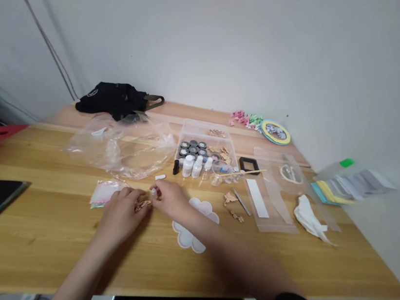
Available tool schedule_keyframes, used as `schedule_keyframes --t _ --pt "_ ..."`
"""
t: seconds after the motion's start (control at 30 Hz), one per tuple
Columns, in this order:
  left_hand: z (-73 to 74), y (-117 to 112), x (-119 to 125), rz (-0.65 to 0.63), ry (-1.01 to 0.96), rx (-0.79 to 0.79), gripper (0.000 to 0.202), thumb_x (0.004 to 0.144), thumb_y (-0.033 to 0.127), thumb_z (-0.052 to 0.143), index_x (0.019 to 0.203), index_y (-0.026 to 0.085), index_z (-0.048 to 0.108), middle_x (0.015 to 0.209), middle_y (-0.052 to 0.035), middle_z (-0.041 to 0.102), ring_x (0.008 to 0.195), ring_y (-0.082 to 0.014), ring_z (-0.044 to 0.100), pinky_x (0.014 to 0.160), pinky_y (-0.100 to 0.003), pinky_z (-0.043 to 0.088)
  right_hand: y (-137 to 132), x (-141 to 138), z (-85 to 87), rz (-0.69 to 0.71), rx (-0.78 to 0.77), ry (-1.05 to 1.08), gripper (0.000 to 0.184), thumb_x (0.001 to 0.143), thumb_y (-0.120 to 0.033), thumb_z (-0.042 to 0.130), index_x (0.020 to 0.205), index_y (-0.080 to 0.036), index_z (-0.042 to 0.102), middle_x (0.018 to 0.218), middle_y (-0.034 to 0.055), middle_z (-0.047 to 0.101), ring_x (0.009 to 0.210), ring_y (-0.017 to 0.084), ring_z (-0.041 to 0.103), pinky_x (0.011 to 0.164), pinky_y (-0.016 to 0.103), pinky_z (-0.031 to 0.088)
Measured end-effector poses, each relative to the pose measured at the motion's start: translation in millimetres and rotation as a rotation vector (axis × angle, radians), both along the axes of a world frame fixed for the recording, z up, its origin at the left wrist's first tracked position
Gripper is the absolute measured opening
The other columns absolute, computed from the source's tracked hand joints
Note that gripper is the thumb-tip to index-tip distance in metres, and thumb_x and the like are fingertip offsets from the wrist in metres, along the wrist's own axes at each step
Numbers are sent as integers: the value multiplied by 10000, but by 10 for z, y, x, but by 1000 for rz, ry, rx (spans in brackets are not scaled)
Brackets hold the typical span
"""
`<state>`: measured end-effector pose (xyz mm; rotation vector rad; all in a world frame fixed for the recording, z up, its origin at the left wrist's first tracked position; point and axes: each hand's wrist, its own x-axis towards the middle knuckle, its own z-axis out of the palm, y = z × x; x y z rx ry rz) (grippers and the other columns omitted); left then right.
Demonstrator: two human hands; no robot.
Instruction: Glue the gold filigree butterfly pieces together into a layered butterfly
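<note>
Nearly closed left grip (121,216), curled around a small tan filigree cut-out (143,205) at the fingertips, above the middle of the table (44,242), toward the near edge. Right grip (171,200) pinched almost shut on a small white item (153,192), too small to identify, just beside the cut-out. Close by the left grip, a flat plastic bag with pink contents (104,193). Under the right wrist, a white flower-shaped palette (191,227). Just beyond both grips, a small white cap (160,177) lying on the table. Toward the far edge, a clear plastic box (201,138) of jars and bottles. Right of the palette, slim tweezers (241,201) between two more tan cut-outs (230,198).
</note>
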<state>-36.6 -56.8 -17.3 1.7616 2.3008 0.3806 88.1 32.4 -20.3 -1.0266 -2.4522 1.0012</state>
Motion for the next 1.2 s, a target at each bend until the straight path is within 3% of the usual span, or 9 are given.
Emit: schedule_keyframes --t 0.17,0.3,0.37,0.43,0.53,0.63,0.83,1.03,1.2 --pt "-16 -4 -8 28 11 -9 348 821 381 505 1045 168 663 1054 -146 654 1023 -335 583 877 -434 450 -37 210 132 18 -12 32 416 728 -99 639 1131 -185 585 1075 83 690 976 207 641 811 304 476" --pt "30 -21 -114 49 -74 87 413 783 495 540 1030 187 662 1071 -131 660 1046 -339 588 880 -438 456 113 633 455 21 112 49 363 794 -62 517 1124 -188 602 1023 74 691 904 186 640 781 305 471" --pt "181 15 -150 18 -142 175 435 792 540 508 1004 191 655 1061 -124 663 1047 -332 593 886 -437 457 315 835 656 -85 238 6 282 860 -123 506 1115 -178 615 940 77 694 831 193 634 750 315 454" --pt "422 121 -136 -59 -188 250 475 848 549 422 1046 177 640 1077 -129 653 1039 -314 596 901 -429 453 568 969 826 -190 400 -69 200 893 -234 559 1067 -177 637 1005 113 680 937 237 618 800 341 429" --pt "810 440 -17 -228 -98 263 442 863 525 440 1077 193 640 1074 -109 646 979 -287 609 870 -397 461 906 1016 961 -59 442 -213 268 791 -287 724 1032 -188 662 1023 124 680 961 272 615 773 328 412" --pt "1012 864 146 -445 57 135 396 848 409 522 1185 224 618 1132 -103 640 935 -273 626 825 -371 460 1070 951 983 90 390 -277 288 688 -228 806 953 -202 696 941 79 709 877 251 635 709 294 402" --pt "884 1418 316 -616 114 17 336 813 283 578 1130 222 670 1085 -113 684 923 -279 643 783 -327 443 1056 859 968 153 351 -290 153 716 -120 731 840 -209 730 828 40 723 750 191 633 636 259 377" --pt "817 1519 319 -645 115 8 212 784 243 589 957 221 710 913 -77 719 811 -247 643 699 -292 418 1014 883 1003 162 344 -257 114 724 -103 698 780 -194 739 781 44 712 698 172 594 620 268 356" --pt "837 1531 341 -668 119 -4 182 767 214 591 905 214 711 884 -74 720 770 -245 642 681 -295 412 1030 1011 1285 207 338 -119 72 717 -116 708 734 -182 732 690 -1 680 607 113 533 580 247 339"
